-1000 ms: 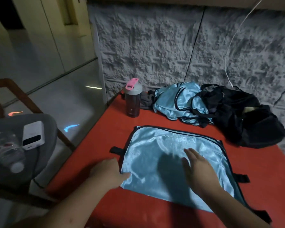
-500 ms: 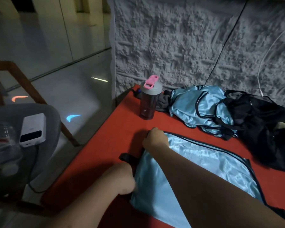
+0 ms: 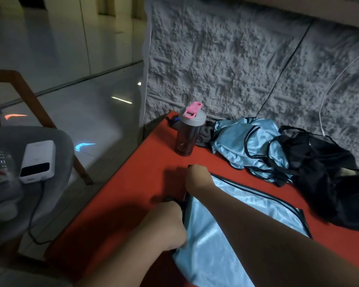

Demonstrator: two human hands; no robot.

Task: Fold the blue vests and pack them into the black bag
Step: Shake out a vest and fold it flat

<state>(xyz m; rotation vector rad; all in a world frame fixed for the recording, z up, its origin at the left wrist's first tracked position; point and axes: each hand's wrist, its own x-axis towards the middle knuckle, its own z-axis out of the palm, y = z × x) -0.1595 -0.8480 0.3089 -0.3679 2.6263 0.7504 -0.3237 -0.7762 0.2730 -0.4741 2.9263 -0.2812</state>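
A shiny light-blue vest (image 3: 232, 220) with black trim lies flat on the red table (image 3: 137, 183) in front of me. My right hand (image 3: 197, 177) reaches across and grips the vest's far left corner. My left hand (image 3: 168, 222) grips the vest's near left edge, fingers curled under the cloth. A crumpled heap of blue vests (image 3: 249, 146) lies at the back of the table. The black bag (image 3: 327, 172) slumps to the right of that heap, against the wall.
A dark shaker bottle (image 3: 188, 131) with a grey lid and pink cap stands at the table's back left. A grey chair (image 3: 29, 183) to the left holds a white power bank (image 3: 37, 160). A textured grey wall (image 3: 236, 59) backs the table.
My right hand left the middle of the vest and crossed to its far left corner. My left hand stays at the near left edge. My head turned slightly left.
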